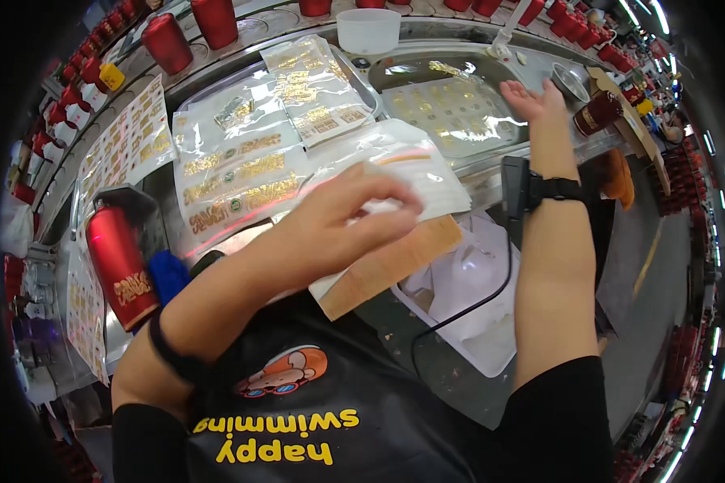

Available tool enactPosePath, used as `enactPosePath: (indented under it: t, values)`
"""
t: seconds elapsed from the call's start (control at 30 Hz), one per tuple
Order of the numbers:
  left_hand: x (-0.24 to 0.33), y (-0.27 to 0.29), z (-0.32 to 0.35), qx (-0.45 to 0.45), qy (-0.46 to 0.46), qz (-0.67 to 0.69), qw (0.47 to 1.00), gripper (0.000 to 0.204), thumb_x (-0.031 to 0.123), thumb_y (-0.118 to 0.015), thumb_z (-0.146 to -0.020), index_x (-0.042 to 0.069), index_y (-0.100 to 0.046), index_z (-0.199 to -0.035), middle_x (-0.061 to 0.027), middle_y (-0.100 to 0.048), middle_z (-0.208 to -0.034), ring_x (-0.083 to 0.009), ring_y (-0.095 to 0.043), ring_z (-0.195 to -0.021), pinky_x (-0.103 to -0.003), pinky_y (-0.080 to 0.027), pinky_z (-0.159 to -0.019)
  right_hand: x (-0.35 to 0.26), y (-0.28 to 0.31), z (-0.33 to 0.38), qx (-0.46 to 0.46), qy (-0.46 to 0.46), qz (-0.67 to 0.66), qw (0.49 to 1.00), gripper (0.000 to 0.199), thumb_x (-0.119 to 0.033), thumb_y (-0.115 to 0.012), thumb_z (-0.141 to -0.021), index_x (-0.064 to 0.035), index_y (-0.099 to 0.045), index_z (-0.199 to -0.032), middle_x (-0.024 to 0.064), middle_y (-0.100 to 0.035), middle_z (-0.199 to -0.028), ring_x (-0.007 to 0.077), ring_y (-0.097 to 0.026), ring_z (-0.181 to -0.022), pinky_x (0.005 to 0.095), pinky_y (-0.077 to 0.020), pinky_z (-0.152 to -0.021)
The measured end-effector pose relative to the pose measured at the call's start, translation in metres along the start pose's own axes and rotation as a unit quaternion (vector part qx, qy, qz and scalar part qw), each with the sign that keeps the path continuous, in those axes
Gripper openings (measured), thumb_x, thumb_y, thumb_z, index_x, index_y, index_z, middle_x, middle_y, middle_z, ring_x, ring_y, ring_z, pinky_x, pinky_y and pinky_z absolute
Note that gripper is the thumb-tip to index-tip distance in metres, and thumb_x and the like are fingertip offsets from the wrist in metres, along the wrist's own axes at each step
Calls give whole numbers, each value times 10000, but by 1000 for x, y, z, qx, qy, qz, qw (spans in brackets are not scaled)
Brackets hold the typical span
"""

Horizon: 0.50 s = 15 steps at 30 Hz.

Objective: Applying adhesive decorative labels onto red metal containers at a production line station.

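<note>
Apron (298, 402): black, lower centre of the frame, with yellow lettering and a cartoon figure.
Bottle (109, 241): red, left of the frame, tilted, gold decoration near its lower end.
Decal sheets (242, 173): gold-patterned, overlapping, from left of centre to upper centre.
Left hand (362, 213): mid-frame, blurred, fingers loosely bent, a gap to the thumb, nothing visible in its grip; whether it touches the paper, I cannot tell.
White paper (419, 165): centre, just beyond that hand.
Board (403, 259): wooden, below the paper.
Sink (403, 74): upper centre-right, a wet gold-dotted sheet (439, 105) in it.
Right hand (537, 102): upper right, by the sink's edge, palm up, fingers spread wide, apparently bare.
Cup (598, 113): dark red, tilted, right of that hand.
</note>
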<state>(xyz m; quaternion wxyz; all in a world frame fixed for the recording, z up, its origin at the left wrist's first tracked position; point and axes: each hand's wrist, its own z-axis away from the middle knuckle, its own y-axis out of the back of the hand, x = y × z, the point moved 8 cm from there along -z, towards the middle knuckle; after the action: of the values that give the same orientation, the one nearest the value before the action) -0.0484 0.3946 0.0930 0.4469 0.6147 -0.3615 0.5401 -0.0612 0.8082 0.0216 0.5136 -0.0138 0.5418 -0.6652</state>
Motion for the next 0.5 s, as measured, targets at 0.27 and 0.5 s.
enactPosePath:
  t: [0.27, 0.5]
  values:
    - [0, -49, -107, 52, -39, -31, 997, 434, 444, -460, -971, 78, -675, -1058, -105, -564, -1124, -209, -471, -1005, -329, -393, -883, 60, -28, 74, -48, 12, 51, 997, 667, -338, -511, -963, -42, -155, -1443, 132, -404, -1209, 285, -427, -1043, 549, -379, -905]
    - [15, -95, -112, 85, -111, -254, 957, 527, 587, -538, -870, 106, -738, -954, -198, -509, -991, -362, -429, -982, -458, -351, -877, 45, -1, 55, 0, 73, 198, 977, 480, -317, -553, -943, -85, -358, -1316, 125, -405, -1205, 286, -414, -1049, 533, -402, -848]
